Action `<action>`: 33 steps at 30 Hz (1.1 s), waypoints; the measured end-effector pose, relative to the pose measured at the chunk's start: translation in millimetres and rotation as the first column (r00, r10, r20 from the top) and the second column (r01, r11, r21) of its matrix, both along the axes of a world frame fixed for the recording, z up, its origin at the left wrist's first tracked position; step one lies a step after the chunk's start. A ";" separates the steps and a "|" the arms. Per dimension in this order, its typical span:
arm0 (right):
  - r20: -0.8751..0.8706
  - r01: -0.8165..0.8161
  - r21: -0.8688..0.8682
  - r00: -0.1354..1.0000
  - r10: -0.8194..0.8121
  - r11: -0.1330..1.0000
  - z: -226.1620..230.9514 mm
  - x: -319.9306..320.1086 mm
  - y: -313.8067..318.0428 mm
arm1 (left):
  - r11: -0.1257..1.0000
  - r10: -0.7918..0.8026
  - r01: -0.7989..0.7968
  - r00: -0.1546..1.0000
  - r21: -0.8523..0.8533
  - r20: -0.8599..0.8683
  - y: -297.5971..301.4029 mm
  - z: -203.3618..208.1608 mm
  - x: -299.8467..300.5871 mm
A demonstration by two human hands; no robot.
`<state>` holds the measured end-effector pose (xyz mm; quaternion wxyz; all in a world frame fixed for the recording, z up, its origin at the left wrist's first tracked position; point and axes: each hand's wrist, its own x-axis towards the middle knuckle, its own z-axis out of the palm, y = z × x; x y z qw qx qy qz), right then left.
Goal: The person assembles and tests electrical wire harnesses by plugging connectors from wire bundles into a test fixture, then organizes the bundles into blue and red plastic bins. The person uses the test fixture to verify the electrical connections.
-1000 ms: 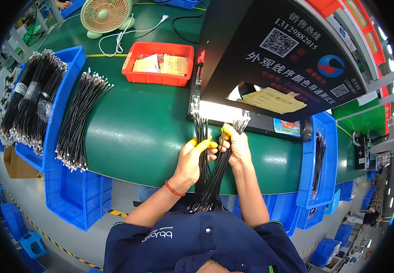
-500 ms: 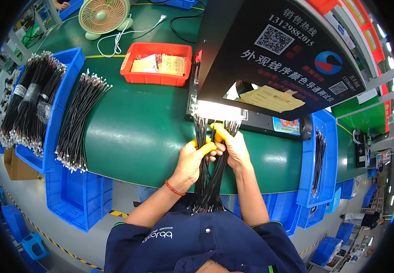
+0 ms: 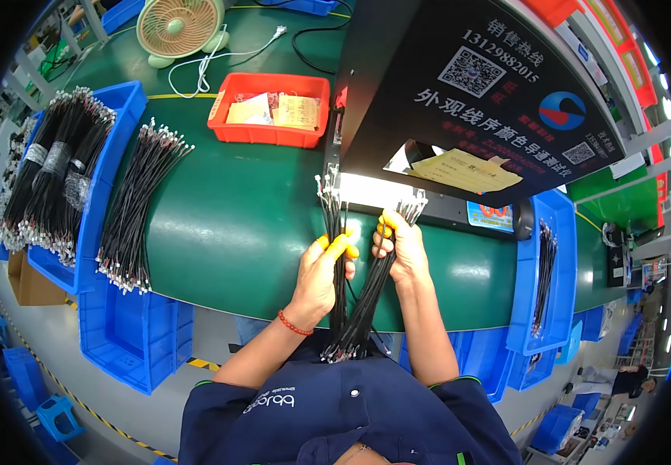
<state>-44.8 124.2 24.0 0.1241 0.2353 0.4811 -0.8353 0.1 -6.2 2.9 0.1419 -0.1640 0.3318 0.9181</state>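
Left bundle: black cables (image 3: 333, 213), upright over the near part of the green surface (image 3: 227, 232), white connectors uppermost.
Right bundle: more black cables (image 3: 374, 287), slanting, tails converging with the others by the shirt (image 3: 351, 395), probably so the torso steadies them.
Left hand: the left hand (image 3: 317, 279) has its yellow-tipped fingers (image 3: 337, 248) wrapped around the left bundle, below the connectors, which seems to leave those ends exposed.
Right hand: the right hand (image 3: 407, 256) grips the right bundle likewise, apart from the left, presumably keeping the two groups separate.
Lit panel: the bright panel (image 3: 378, 188) lies just beyond the connectors, perhaps for seeing them clearly.
Loose pile: cables (image 3: 140, 205) beside the left bin (image 3: 107, 170), roughly aligned, likely for easy pickup.
Right bin: cables lie lengthwise in the right bin (image 3: 564, 271), which apparently suits their length.
Red tray: the tray (image 3: 273, 136) contains papers, beyond the hands.
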 end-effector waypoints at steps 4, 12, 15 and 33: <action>0.032 -0.040 -0.081 0.999 0.043 0.996 -2.1 -0.8 0.1 | 0.999 0.036 -0.037 0.999 0.004 0.039 -4.5 3.9 2.5; 0.010 -0.003 -0.140 1.000 0.005 0.990 -12.2 -3.8 2.8 | 0.947 0.240 -0.256 0.965 -0.196 -0.102 -98.2 23.2 -7.1; -0.018 0.024 -0.155 0.999 -0.027 0.988 -9.6 -0.2 -3.4 | 0.836 0.331 -0.394 0.917 -0.381 -0.222 -163.1 45.9 -11.9; -0.406 0.188 -0.385 0.845 -0.348 0.904 48.8 36.0 6.1 | -0.783 -0.371 -0.544 0.798 -0.303 -0.475 -246.3 57.3 -55.9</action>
